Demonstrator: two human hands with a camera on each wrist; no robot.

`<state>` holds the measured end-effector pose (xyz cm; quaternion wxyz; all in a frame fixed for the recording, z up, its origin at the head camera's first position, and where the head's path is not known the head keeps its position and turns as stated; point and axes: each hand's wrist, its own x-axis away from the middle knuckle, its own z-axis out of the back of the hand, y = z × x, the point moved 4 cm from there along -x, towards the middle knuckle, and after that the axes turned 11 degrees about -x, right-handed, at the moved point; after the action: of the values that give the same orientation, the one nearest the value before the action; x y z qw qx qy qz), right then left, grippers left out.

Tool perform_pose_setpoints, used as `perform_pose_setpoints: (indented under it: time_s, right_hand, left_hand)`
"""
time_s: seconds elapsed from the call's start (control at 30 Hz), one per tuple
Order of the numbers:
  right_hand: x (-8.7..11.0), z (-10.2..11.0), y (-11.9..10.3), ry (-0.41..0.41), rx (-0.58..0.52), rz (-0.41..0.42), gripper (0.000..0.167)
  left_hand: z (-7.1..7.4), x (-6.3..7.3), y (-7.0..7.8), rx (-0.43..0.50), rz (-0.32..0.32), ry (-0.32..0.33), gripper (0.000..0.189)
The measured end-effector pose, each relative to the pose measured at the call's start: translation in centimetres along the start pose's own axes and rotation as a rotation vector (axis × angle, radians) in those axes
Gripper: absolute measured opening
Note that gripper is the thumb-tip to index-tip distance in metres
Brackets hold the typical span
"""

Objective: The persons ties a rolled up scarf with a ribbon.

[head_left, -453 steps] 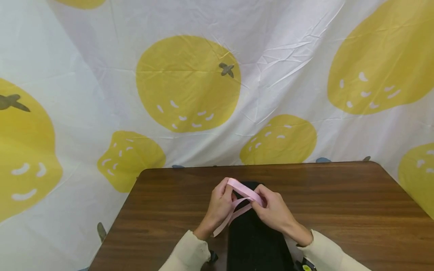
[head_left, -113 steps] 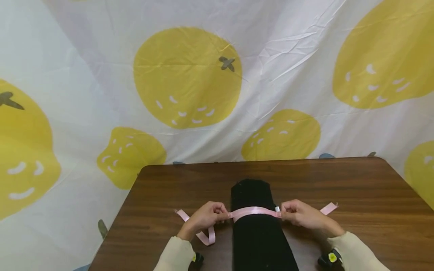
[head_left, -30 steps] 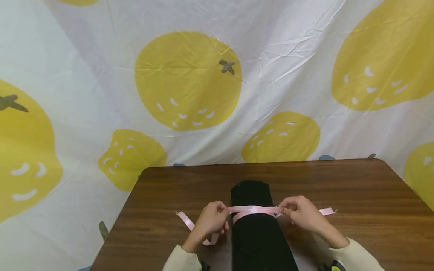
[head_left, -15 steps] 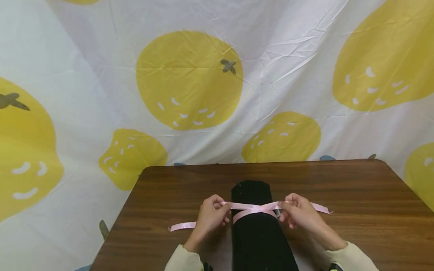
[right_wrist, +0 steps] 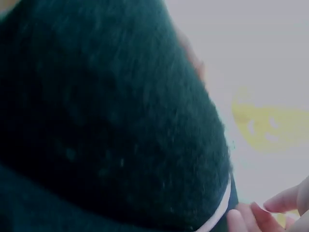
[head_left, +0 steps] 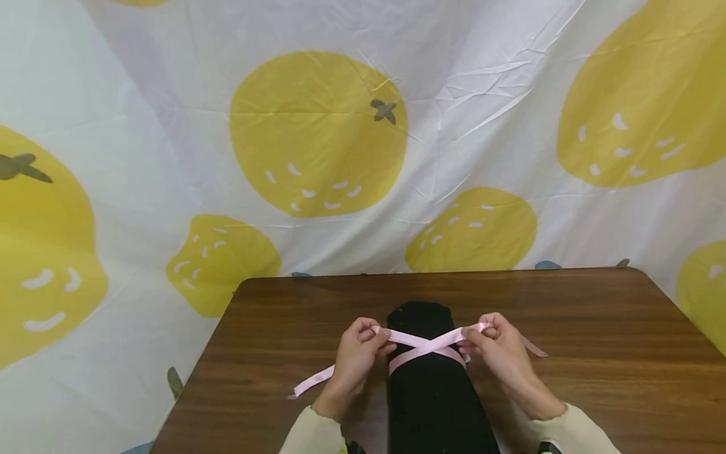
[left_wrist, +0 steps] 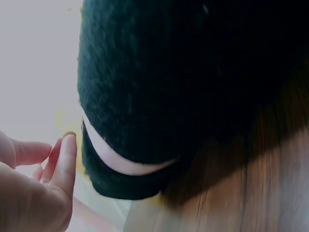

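Observation:
A pink satin ribbon (head_left: 433, 345) passes round a long black fuzzy bundle (head_left: 431, 400) near its far end, and its two ends cross on top. My left hand (head_left: 357, 356) pinches one end left of the crossing, with a loose tail (head_left: 314, 380) trailing past the wrist. On the other side my right hand (head_left: 503, 356) pinches the other end, its tail (head_left: 533, 346) hanging behind the hand. In the left wrist view the ribbon band (left_wrist: 123, 163) lies snug against the dark cloth. The right wrist view shows the band (right_wrist: 219, 211) at the bundle's edge.
The bundle lies lengthwise on a brown wood-grain table (head_left: 595, 334) with rounded far corners. Behind the table hangs a white cloth (head_left: 454, 126) printed with yellow fruit. A small white tag (head_left: 467, 358) shows at the bundle's right side.
Earlier the hands held the ribbon off the bundle, then stretched it across the top. Over the last second both hands have risen slightly, and the ribbon ends now cross in a clear X.

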<state>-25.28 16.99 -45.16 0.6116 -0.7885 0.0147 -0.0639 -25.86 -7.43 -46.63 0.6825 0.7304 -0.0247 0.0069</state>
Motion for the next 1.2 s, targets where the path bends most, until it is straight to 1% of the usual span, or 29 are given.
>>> perform_pose_setpoints:
  time_s: [0.17, 0.23, 0.33, 0.43, 0.53, 0.7, 0.83, 1.0, 1.1, 1.2]
  right_hand:
    - [0.1, -0.7, -0.1, 0.036, -0.157, 0.002, 0.021]
    - [0.2, -1.0, -0.1, 0.042, -0.206, -0.006, 0.021]
    - [0.4, -1.5, -0.2, 0.032, -0.273, -0.015, 0.024]
    - [0.5, -1.9, -0.4, -0.001, -0.305, -0.02, 0.029]
    - [0.5, -2.2, -0.5, -0.02, -0.284, -0.019, 0.036]
    - [0.6, -2.8, -0.4, -0.055, -0.222, -0.02, 0.045]
    - [0.6, -3.0, -0.4, -0.071, -0.171, -0.02, 0.043]
    - [0.5, -3.2, -0.4, -0.063, -0.114, -0.03, 0.038]
    - [0.5, -3.3, -0.3, -0.055, -0.106, -0.043, 0.034]
    - [0.6, -3.6, -0.3, -0.059, -0.095, -0.036, 0.031]
  left_hand:
    - [-0.4, -0.1, -0.1, 0.145, 0.051, 0.008, 0.017]
    - [-0.6, -0.1, -0.1, 0.182, 0.064, 0.014, 0.019]
    - [-0.8, 0.0, 0.0, 0.211, 0.072, 0.008, 0.023]
    - [-1.0, -0.1, 0.0, 0.207, 0.075, -0.003, 0.026]
    - [-1.1, -0.2, 0.0, 0.171, 0.078, -0.012, 0.029]
    - [-1.1, -0.2, -0.1, 0.071, 0.08, -0.022, 0.035]
    - [-1.3, -0.1, 0.0, 0.035, 0.065, -0.016, 0.039]
    - [-1.4, 0.0, 0.2, 0.011, 0.027, 0.008, 0.038]
    - [-1.5, 0.0, 0.2, 0.001, 0.017, 0.016, 0.036]
    - [-1.6, -0.1, 0.3, -0.012, 0.014, 0.018, 0.035]
